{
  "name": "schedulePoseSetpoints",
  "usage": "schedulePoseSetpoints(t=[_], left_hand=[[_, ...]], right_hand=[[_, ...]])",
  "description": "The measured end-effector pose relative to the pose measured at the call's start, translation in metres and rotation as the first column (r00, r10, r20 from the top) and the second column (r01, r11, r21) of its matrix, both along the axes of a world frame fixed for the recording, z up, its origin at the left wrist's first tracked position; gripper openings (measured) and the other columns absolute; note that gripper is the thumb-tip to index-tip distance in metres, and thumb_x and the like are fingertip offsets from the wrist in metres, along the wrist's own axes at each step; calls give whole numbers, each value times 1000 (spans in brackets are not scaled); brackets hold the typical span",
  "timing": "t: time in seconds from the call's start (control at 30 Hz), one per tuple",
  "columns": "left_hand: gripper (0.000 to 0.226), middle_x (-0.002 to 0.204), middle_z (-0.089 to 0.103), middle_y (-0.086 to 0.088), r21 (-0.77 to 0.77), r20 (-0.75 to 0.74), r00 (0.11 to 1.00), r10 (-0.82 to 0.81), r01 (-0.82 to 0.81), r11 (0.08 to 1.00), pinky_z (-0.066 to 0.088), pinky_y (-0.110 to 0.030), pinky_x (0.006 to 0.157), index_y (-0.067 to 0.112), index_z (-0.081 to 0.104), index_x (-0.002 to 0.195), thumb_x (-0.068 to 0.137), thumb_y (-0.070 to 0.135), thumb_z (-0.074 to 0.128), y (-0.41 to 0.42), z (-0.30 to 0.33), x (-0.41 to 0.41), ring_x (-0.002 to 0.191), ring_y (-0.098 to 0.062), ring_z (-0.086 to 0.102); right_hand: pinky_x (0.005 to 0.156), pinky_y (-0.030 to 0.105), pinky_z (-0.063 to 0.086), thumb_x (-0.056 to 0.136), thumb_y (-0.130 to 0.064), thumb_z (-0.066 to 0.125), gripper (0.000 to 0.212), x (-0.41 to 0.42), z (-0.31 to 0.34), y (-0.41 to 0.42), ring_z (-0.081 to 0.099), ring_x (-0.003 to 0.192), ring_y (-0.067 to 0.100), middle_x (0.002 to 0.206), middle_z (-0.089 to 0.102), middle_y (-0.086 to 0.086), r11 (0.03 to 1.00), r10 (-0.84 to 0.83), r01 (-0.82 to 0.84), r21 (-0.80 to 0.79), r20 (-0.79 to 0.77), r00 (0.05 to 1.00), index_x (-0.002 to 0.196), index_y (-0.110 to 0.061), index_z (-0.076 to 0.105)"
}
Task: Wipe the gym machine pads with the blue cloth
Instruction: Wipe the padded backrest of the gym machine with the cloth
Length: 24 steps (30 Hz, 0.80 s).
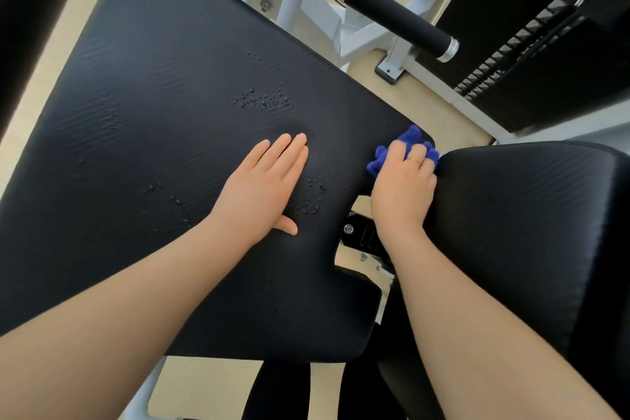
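Two hands at work: right hand [402,181] fingers bunched round blue cloth [402,150] at big pad [170,147] corner; left hand [262,187] fingers straight, pressing pad. Cloth likely soft, light; droplets [262,99] suggest slick vinyl.

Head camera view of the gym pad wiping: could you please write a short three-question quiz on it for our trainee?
1. True or false: the left hand lies flat on the large pad.
2. Which hand grips the blue cloth?
3. The droplets sit: A) on the large pad, B) on the handle grip.

Key: 1 true; 2 the right hand; 3 A.
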State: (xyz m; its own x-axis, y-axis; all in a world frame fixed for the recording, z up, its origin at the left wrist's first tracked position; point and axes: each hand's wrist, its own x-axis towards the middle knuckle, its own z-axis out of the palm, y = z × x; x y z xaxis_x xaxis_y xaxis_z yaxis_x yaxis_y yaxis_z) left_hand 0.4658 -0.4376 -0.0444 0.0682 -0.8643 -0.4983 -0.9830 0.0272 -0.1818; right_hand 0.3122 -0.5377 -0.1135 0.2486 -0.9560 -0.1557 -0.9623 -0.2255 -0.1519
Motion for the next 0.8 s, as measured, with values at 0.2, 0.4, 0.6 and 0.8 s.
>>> schedulePoseSetpoints(t=[0.2,0.4,0.6,0.8], left_hand=[[115,157,-16,-10,14,4,1000,9,-9,1000,-7,-39,116,3,-17,145,75,66,51,-1,2,-3,145,-27,-10],[116,157,-16,-10,-22,9,1000,20,-20,1000,-7,-40,116,4,-15,145,75,64,55,2,-7,-6,145,-27,-9],[126,156,8,-21,-112,79,982,171,-162,980,8,-45,114,2,14,147,56,69,69,15,8,-8,143,-38,13],[125,151,18,-30,-229,38,914,405,-386,894,23,-53,111,-4,28,141,50,67,74,28,20,14,138,-44,23]], right_hand=[[90,41,39,90,0,42,34,-2,4,-11,44,111,38,129,43,20,996,50,-52,78,31,998,123,-6,42],[87,41,40,88,-3,51,36,36,7,-44,46,110,34,127,46,14,967,-256,252,49,201,945,122,-11,43],[86,39,39,81,-2,56,48,18,22,3,44,111,33,132,45,12,952,293,-304,22,213,932,126,-16,48],[90,41,36,83,1,52,40,37,19,-53,42,113,33,130,43,12,996,63,-70,53,129,990,118,-16,45]])
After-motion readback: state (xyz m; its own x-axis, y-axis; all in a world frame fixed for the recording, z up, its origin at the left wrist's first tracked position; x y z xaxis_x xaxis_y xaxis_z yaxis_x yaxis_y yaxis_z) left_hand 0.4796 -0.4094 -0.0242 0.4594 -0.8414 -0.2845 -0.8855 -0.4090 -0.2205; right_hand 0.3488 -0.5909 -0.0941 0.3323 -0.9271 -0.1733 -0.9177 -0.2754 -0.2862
